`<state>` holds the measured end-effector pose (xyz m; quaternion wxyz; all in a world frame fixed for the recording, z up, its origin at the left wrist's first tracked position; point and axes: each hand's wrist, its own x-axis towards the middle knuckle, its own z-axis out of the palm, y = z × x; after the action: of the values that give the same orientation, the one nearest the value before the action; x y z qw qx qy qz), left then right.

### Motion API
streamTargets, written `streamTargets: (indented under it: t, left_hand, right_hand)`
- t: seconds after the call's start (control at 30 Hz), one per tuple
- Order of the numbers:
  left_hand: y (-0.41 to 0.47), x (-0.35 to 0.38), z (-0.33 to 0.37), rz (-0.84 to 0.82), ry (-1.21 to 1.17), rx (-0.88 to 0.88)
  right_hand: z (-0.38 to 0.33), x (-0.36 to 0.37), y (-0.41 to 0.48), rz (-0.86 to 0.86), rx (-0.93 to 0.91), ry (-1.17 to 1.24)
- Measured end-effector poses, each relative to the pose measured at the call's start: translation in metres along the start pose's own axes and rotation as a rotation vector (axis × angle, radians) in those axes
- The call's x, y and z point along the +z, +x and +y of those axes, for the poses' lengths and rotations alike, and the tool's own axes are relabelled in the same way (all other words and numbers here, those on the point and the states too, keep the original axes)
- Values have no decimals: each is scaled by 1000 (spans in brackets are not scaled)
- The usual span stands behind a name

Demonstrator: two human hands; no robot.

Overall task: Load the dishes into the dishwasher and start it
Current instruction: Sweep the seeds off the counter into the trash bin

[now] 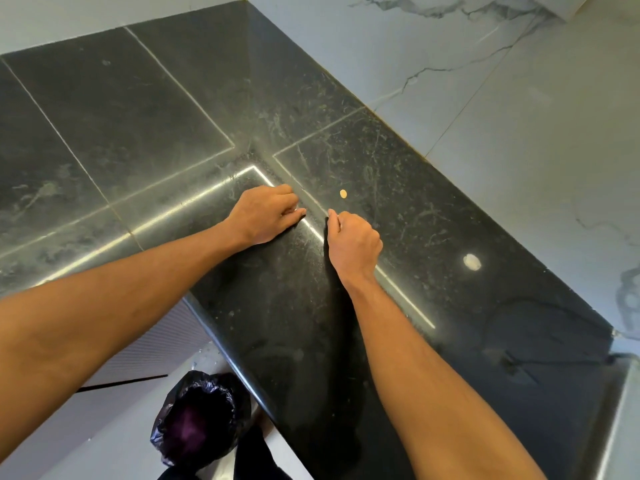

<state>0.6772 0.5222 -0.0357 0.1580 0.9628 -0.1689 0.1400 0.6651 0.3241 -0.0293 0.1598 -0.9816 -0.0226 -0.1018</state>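
Note:
No dish and no dishwasher is in view. Both hands are on the corner of a black stone countertop (433, 216). My left hand (265, 214) lies knuckles up with its fingers curled under, the fingertips on the stone. A short gap to its right, my right hand (353, 242) is bunched into a loose fist with thumb and forefinger tips together. Nothing shows inside either hand. A small yellow crumb (343, 193) lies on the stone just beyond the right hand.
A bin lined with a black bag (201, 415) stands on the floor below the counter's front edge. White marble wall tiles (519, 116) run behind and to the right. A steel sink rim (621, 403) shows at lower right.

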Motion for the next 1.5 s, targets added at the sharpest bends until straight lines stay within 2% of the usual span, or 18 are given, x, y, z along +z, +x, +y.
streamTargets:
  t: [0.2,0.37,0.47,0.63,0.73,0.93,1.0,1.07,1.17,1.23,1.33,1.43,1.5]
  left_hand:
    - [-4,-4,4,28,126,14]
    - [-6,-9,11,38,61,-118]
    - [-15,-14,15,104,-59,-209]
    - [-42,-32,23,260,-449,-546]
    - [-75,-49,32,297,-634,-675]
    - [-186,-71,46,287,-943,-764]
    - [-234,-72,48,237,-1027,-813]
    - [-285,-63,45,156,-1011,-887]
    - [-366,-34,38,-24,-961,-1027]
    - [-425,-11,31,-99,-886,-1149]
    - [-492,21,32,-215,-803,-1297]
    - [-530,60,34,-354,-731,-1338]
    - [-551,99,32,-393,-697,-1381]
  right_hand:
    - [-2,-2,0,-11,-24,-16]
    - [-2,-4,0,-22,-24,-12]
    - [-1,-2,-5,-3,-39,9]
    - [-1,-5,-28,50,-23,101]
    - [-5,-8,-57,69,4,155]
    - [-39,-22,-144,141,51,258]
    - [-63,-25,-193,164,12,289]
    - [-91,-22,-247,139,-76,337]
    - [-120,1,-325,36,-84,421]
    - [-129,33,-376,-153,-21,414]
    - [-116,94,-439,-528,298,483]
    - [-90,156,-482,-810,637,536]
    - [-76,197,-501,-968,744,493]
